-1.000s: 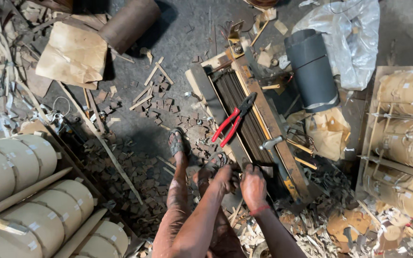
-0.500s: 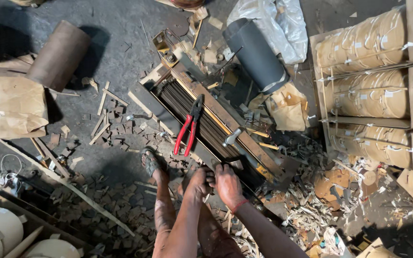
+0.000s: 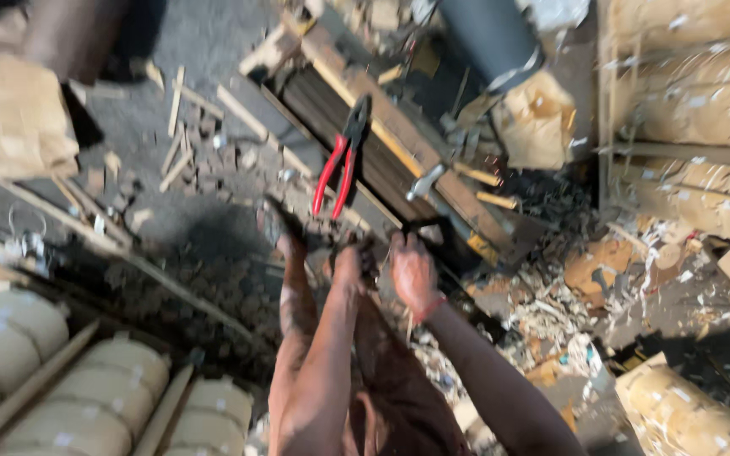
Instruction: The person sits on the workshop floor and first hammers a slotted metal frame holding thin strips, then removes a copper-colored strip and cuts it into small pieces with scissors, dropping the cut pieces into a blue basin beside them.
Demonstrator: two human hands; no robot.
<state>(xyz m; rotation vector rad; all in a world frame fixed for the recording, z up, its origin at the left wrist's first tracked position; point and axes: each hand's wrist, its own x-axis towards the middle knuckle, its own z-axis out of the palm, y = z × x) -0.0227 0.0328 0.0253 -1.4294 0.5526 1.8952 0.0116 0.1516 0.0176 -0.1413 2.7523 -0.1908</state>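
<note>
Both hands, left hand (image 3: 350, 263) and right hand (image 3: 412, 272), grip the near end of the long wooden frame of dark slats (image 3: 382, 148); its long axis runs away up-left. Red-handled pliers (image 3: 340, 160) lie on the frame, nearer the left hand.

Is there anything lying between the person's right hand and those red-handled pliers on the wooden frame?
Nothing visible does. The right hand sits at the near end of the wooden frame; the red-handled pliers lie on its dark slats further up, with only bare slats between.

Single head-worn camera, looking steeply down from above, close over the person's own arms at the near edge, wooden frame (image 3: 399, 127) beyond, littered floor (image 3: 171, 228) filling left and right
</note>
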